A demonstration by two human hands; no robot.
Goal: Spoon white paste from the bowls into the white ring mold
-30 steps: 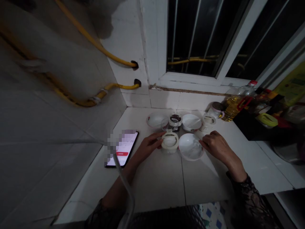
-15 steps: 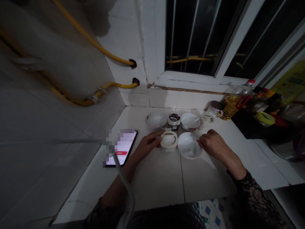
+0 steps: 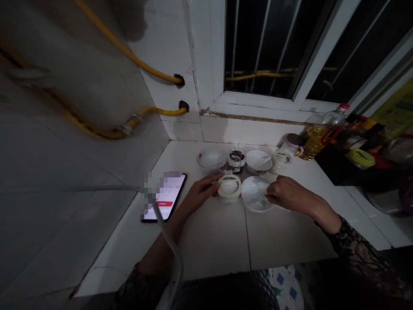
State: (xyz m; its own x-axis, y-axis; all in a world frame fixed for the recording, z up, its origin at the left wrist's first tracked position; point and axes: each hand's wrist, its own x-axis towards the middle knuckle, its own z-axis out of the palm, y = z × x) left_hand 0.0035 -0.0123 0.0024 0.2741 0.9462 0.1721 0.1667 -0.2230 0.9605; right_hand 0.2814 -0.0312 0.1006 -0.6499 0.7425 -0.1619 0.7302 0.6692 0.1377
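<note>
My left hand (image 3: 204,192) grips the left side of a small clear jar (image 3: 229,199) with a cream rim; its see-through lid (image 3: 232,162) stands flipped up at the back. Right beside the jar is a white bowl (image 3: 253,189). Over that bowl's right edge, my right hand (image 3: 285,193) is closed in a pinch. A pale, spoon-like utensil (image 3: 260,202) shows below its fingers inside the bowl, mostly hidden and blurred.
Behind are a white bowl (image 3: 209,160), a jar of dark contents (image 3: 237,155), another bowl (image 3: 257,160) with a pale spoon, and a lidded jar (image 3: 282,159). A phone (image 3: 167,198) lies left; an oil bottle (image 3: 318,137) stands right. A grey cable (image 3: 169,241) crosses my left forearm.
My right hand has shifted slightly left, farther over the near bowl, and its forearm lies at a flatter angle. My left hand keeps its hold on the jar.
</note>
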